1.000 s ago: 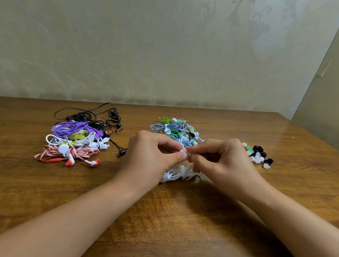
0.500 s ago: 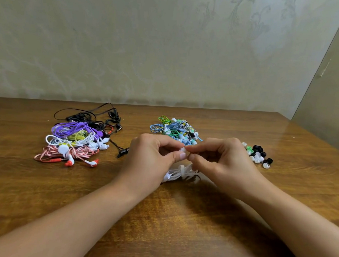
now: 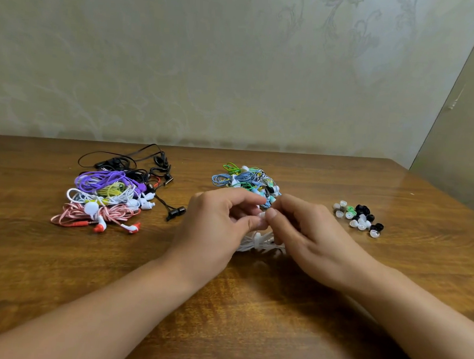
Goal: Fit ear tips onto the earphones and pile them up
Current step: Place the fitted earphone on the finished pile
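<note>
Two bare forearms reach in from the near edge over the wooden table point(image 3: 248, 332) and meet at its middle. The left hand point(image 3: 216, 228) has its fingers curled, thumb and forefinger pinching a small white earbud point(image 3: 261, 215); the right hand point(image 3: 310, 239) comes in from the other side, its thumb and forefinger tips pressed onto the same white piece. Whether an ear tip sits between them cannot be told — the fingertips hide it. Just below the hands a bundled white earphone cable point(image 3: 257, 243) lies on the table, partly covered by the right hand.

Farther out, to the right, a small heap of loose ear tips point(image 3: 359, 218) — white, black and a green one — lies well apart from the hands. Directly behind the hands is a pile of blue and green earphones point(image 3: 241, 179), its near edge hidden by the fingers. To the left lies a larger pile of earphones point(image 3: 107, 196) in pink, white, yellow, purple and black, with a black earbud pair point(image 3: 177, 213) trailing from it toward the left hand. Beyond the table stands a pale patterned wall point(image 3: 237, 68).
</note>
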